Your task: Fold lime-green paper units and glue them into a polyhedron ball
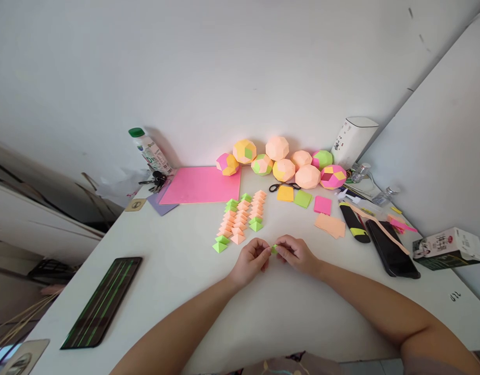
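Note:
My left hand (252, 259) and my right hand (297, 253) meet over the white table (177, 291), both pinched on one small green folded paper piece (274, 249). Just beyond them lie rows of folded orange and green paper units (242, 214), with a single green unit (219, 246) at the near left end. Farther back sit several paper balls (283, 162) in orange, pink, yellow and green. Small paper squares lie to the right: yellow (285, 193), green (303, 198), pink (323, 204) and an orange stack (330, 225).
A pink sheet (201, 185) lies at the back left beside a bottle (149, 150) and keys (156, 180). Scissors (283, 186) sit by the balls. A phone (391, 248), a black-yellow marker (354, 222), a carton (446, 249) and a white box (354, 139) stand right. A dark tray (104, 301) lies left.

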